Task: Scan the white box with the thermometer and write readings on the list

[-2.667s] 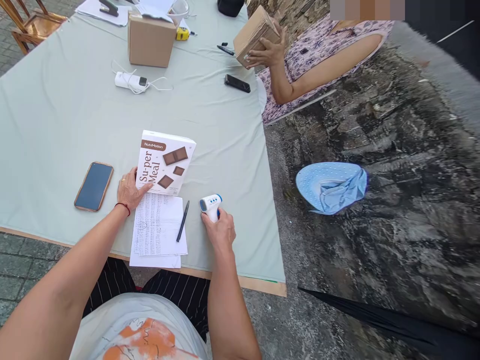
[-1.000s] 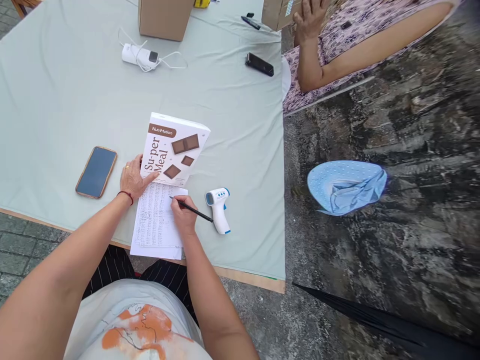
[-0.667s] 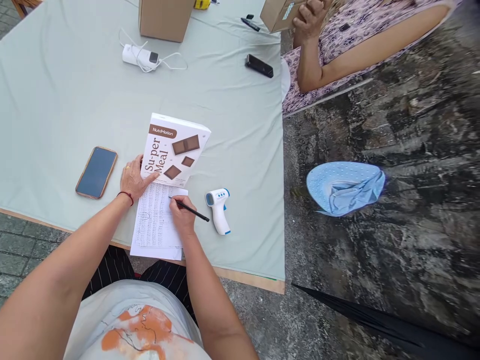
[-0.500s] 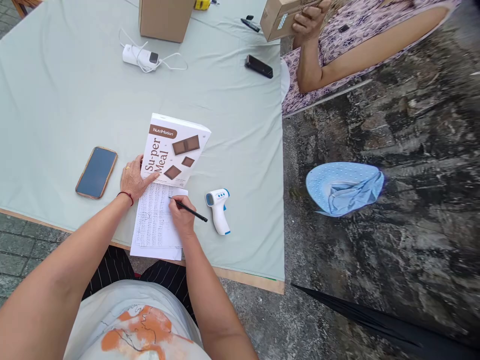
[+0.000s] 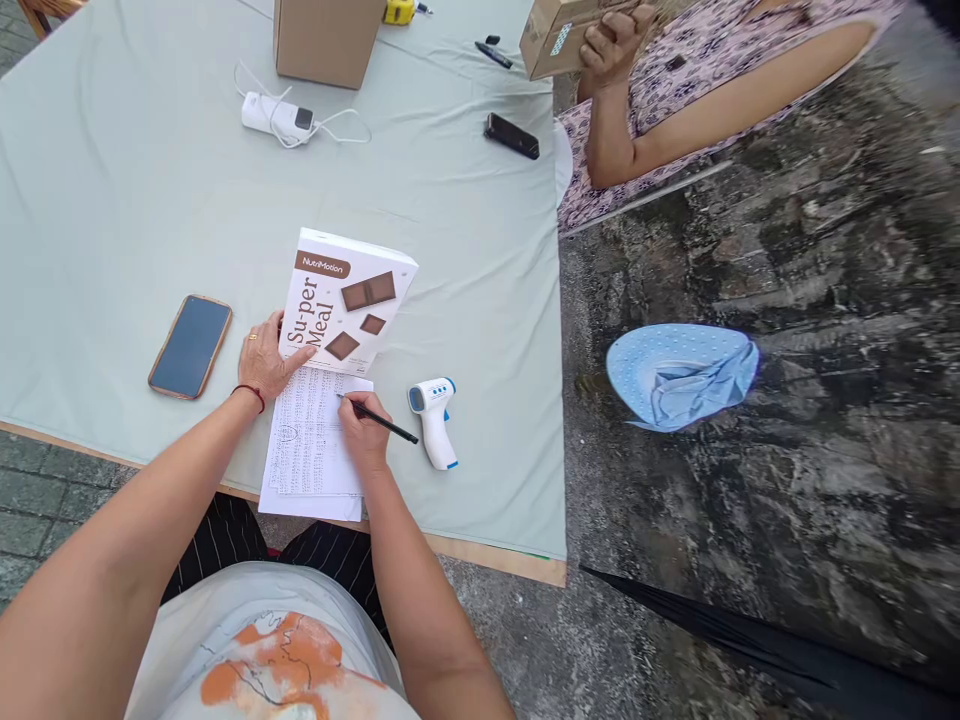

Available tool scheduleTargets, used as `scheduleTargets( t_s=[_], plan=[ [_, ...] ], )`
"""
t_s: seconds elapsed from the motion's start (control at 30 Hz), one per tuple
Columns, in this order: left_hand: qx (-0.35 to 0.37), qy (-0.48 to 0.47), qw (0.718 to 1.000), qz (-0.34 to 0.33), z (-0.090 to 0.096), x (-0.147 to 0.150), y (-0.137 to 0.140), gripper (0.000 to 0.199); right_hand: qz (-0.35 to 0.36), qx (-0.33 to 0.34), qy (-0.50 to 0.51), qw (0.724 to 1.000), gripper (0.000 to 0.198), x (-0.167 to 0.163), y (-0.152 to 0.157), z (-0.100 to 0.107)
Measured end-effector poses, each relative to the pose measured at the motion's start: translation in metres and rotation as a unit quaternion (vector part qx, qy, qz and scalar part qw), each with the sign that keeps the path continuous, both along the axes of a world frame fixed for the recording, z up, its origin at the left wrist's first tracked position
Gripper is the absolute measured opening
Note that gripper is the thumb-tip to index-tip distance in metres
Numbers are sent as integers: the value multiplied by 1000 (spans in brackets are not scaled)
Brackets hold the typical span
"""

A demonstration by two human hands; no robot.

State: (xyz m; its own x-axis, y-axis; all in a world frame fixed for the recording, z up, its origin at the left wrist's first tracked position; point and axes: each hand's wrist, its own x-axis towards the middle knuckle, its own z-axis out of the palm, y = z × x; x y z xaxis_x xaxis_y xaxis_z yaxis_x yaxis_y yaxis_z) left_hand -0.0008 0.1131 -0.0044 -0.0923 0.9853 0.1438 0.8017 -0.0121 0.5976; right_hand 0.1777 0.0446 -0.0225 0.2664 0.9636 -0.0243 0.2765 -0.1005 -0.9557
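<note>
My left hand (image 5: 268, 355) grips the lower left corner of a white box (image 5: 349, 300) printed "NutriMotion Su-per Meal", thumb across its front and the other fingers mostly hidden. The box is tilted, its lower edge over the top of some printed sheets (image 5: 311, 450). In my right hand (image 5: 365, 430) is a black pen (image 5: 390, 420), its tip at the upper right part of the sheets. Just right of that hand lies a white and blue infrared thermometer (image 5: 433, 422). A phone in a brown-edged case (image 5: 190, 347) rests left of my left hand.
At the back are a cardboard box (image 5: 326, 40), a yellow tape measure (image 5: 399, 11), a white device with a cable (image 5: 277, 118) and a black case (image 5: 512, 136). Another person's hand (image 5: 615, 50) holds a carton (image 5: 555, 40). A blue hat (image 5: 682, 378) is beyond the table's right edge.
The whole view has shifted slightly, with things a little further left. The pen's back end has swung slightly; both hands keep their holds.
</note>
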Motion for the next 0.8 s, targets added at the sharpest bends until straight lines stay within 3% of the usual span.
scheduleTargets(
  t_s=[0.8],
  plan=[
    [5, -16, 1000, -1, 0, -1, 0, 74, 5, 11, -10, 1000, 15, 0, 0, -2]
  ],
)
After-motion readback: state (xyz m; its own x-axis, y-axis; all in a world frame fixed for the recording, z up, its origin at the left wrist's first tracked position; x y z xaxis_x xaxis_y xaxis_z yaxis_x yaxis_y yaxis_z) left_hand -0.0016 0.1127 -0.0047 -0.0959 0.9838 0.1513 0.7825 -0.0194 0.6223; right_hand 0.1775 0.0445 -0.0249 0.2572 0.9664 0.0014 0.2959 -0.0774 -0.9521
